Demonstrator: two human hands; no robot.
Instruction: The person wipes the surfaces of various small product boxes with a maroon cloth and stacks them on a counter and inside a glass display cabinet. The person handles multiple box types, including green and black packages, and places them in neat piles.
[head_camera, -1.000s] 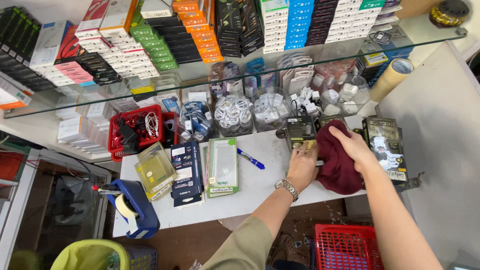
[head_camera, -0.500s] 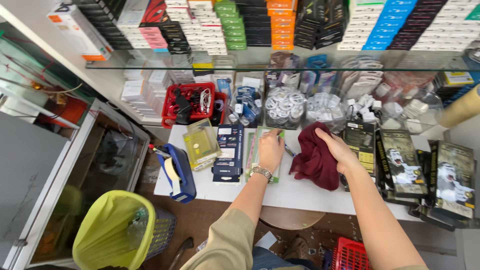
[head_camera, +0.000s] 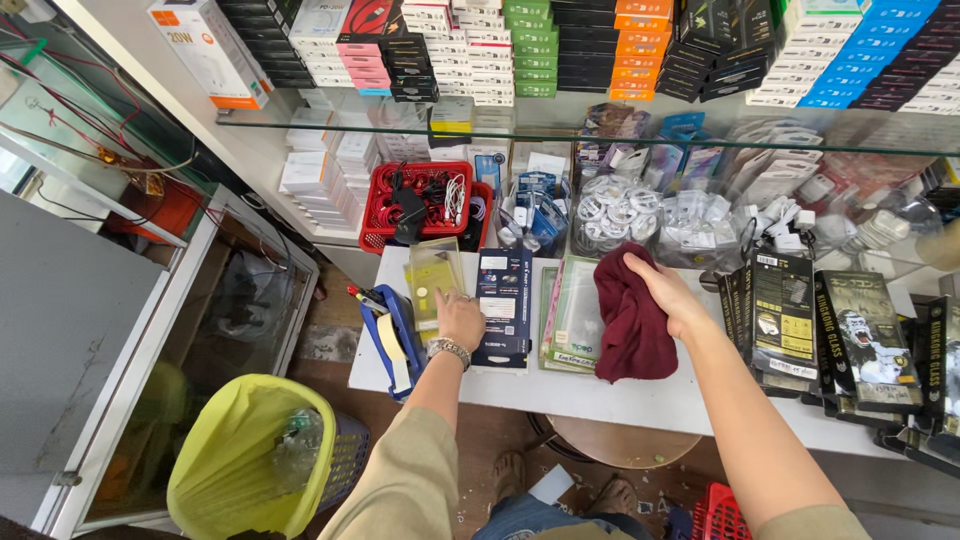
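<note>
On white counter (head_camera: 640, 400), maroon cloth (head_camera: 632, 320) lengthwise near-to-far, right hand (head_camera: 668, 297) gripping.

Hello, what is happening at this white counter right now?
A person leans over a white counter in a small shop of phone accessories. The right hand holds a dark red cloth that lies on the counter. The left hand rests on a clear yellowish packet, beside a dark blue box. A blue tape dispenser sits at the counter's edge.

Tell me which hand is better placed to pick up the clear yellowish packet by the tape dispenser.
Left, most likely. The left hand already rests at the yellowish packet, beside the blue tape dispenser. The right hand is busy gripping the dark red cloth, farther off.
</note>
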